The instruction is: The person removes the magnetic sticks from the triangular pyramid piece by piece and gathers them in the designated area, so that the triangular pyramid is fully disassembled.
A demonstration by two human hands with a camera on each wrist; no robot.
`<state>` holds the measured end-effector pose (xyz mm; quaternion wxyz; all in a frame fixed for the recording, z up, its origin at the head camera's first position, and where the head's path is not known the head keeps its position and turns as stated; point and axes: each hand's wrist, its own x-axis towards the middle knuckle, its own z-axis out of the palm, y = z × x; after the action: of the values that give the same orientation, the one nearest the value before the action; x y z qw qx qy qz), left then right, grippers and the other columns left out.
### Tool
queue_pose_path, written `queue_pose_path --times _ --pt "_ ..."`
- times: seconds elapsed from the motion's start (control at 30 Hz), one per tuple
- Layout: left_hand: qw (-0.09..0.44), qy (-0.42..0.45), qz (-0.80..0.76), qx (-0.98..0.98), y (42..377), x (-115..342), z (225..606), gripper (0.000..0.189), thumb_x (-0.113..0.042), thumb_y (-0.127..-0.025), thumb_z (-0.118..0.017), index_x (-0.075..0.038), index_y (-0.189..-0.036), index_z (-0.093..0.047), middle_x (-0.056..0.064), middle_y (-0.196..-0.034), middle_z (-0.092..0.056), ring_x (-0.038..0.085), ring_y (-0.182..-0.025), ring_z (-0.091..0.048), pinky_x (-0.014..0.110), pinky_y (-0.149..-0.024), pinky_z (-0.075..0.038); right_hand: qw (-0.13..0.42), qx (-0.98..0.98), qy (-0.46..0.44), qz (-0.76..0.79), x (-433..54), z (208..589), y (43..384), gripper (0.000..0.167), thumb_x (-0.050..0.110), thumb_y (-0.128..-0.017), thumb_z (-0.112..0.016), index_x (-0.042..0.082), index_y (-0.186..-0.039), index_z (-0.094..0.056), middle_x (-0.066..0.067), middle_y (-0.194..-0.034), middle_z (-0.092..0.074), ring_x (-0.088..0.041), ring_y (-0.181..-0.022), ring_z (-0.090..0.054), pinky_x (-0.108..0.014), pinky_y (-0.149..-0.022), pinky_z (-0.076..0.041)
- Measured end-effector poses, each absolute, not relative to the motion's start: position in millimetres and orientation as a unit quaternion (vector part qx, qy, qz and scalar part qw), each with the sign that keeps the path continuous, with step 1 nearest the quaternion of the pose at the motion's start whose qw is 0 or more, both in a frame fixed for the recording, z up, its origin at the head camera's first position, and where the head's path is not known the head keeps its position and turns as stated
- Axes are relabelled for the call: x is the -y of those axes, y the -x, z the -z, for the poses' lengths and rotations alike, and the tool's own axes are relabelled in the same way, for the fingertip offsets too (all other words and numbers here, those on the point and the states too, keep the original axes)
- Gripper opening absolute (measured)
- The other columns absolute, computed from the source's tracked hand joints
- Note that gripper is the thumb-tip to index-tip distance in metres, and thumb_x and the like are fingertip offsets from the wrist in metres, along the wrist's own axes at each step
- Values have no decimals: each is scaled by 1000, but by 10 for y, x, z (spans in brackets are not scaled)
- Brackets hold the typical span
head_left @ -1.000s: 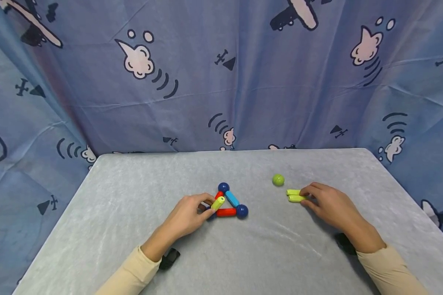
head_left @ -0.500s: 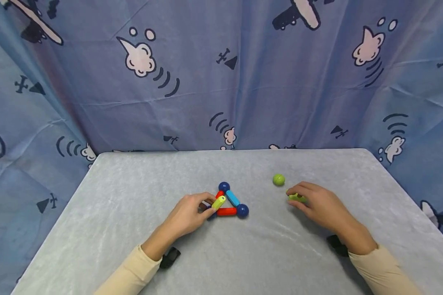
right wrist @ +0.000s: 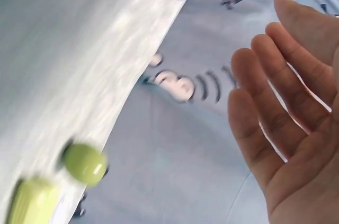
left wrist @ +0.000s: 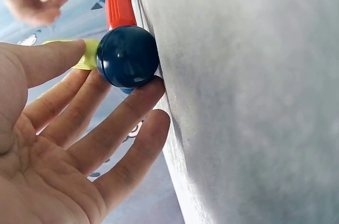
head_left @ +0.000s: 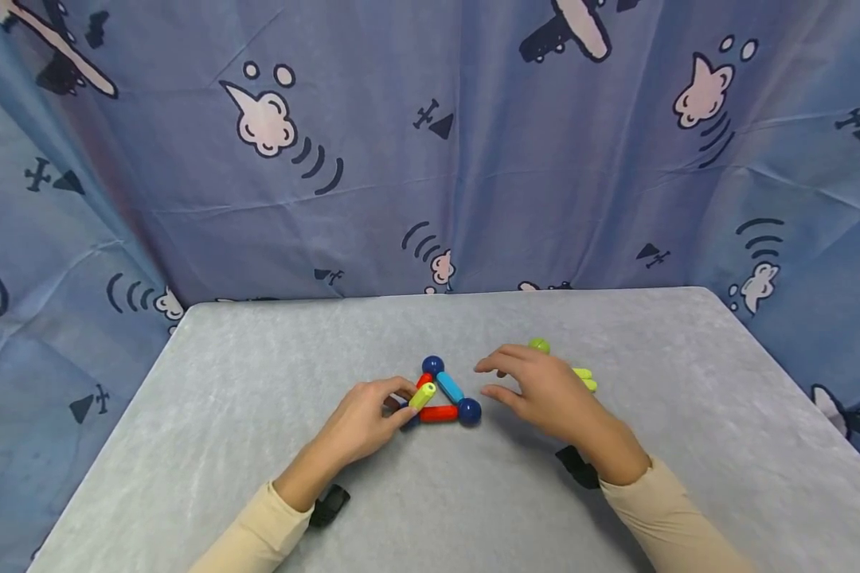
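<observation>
The landmark is a flat triangle [head_left: 440, 414] of smooth, glossy rods and balls: two red rods and a light-blue rod [head_left: 450, 387] joined by three dark blue balls. The left hand [head_left: 361, 418] is at its near-left corner, thumb and fingers pinching a ridged lime-yellow rod [head_left: 423, 395] that tilts up from the near-left dark blue ball [left wrist: 128, 56] and touches it. The right hand [head_left: 545, 390] is just right of the triangle, above the surface, fingers spread and palm bare.

Farther right of the triangle, partly behind the right hand, two lime-yellow rods [head_left: 588, 379] lie side by side; a glossy green ball [head_left: 540, 345] sits beyond them, to the triangle's far right.

Under the triangle is a grey cloth-like tabletop [head_left: 430, 509]. Behind it hangs a blue fabric curtain [head_left: 373, 159] printed with planes and clouds, wrapping round to both sides.

The tabletop's far edge runs beyond the triangle, with slanting side edges well apart from it. Broad grey surface stretches from the triangle to the left edge and toward the viewer; a narrow strip shows between triangle and right hand.
</observation>
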<state>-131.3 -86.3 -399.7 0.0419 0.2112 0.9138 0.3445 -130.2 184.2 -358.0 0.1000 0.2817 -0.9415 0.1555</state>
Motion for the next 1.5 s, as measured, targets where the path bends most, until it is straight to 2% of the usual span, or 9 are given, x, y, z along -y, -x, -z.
queue_pose_path --times 0.2,0.37,0.53,0.6,0.87,1.23,1.5 --pt "40 -215 -346 -912 1313 859 4010 18 -19 -92 -72 -20 -110 -71 -2 -110 -74 14 -92 -71 35 -80 -57 77 928 -306 -197 -1549 3588 1300 30 30 -88 -76 20 -116 -70 4 -110 -69 -13 -92 -66 -28 -74 -55" --pt "34 -218 -348 -911 1307 858 4018 16 -19 -93 -71 -20 -109 -71 -2 -110 -74 15 -92 -71 36 -80 -57 81 914 -335 -216 -1423 3699 1305 37 28 -87 -78 23 -123 -66 4 -114 -68 -14 -87 -66 -28 -74 -54" --pt "38 -220 -347 -911 1317 867 4005 20 -18 -93 -71 -19 -113 -70 0 -114 -73 17 -94 -71 37 -81 -57 89 905 -355 -216 -1368 3779 1310 41 31 -89 -75 29 -128 -64 9 -123 -64 -9 -99 -66 -31 -82 -56" --pt "41 -223 -348 -909 1323 877 4001 23 -17 -92 -71 -17 -115 -69 1 -116 -72 18 -95 -71 37 -82 -57 86 904 -359 -217 -1353 3792 1305 38 31 -90 -74 30 -126 -65 11 -124 -64 -8 -105 -66 -32 -86 -56" --pt "62 -219 -372 -900 1334 888 4009 30 -11 -85 -79 -19 -112 -68 0 -115 -71 18 -98 -70 35 -83 -57 72 907 -345 -232 -1326 3830 1300 26 24 -89 -76 26 -113 -68 9 -110 -68 -12 -93 -66 -33 -82 -55" --pt "40 -212 -347 -913 1326 895 4034 24 -14 -81 -83 -16 -101 -70 -2 -101 -66 14 -91 -67 29 -77 -54 77 912 -334 -225 -1313 3858 1304 21 25 -88 -77 25 -107 -68 9 -106 -69 -10 -93 -66 -32 -81 -55" --pt "45 -213 -342 -914 1330 895 4029 24 -15 -80 -84 -16 -101 -71 -3 -101 -67 12 -91 -66 29 -78 -54 90 914 -337 -209 -1314 3863 1309 19 25 -89 -76 25 -107 -69 8 -107 -69 -10 -94 -67 -32 -81 -56"
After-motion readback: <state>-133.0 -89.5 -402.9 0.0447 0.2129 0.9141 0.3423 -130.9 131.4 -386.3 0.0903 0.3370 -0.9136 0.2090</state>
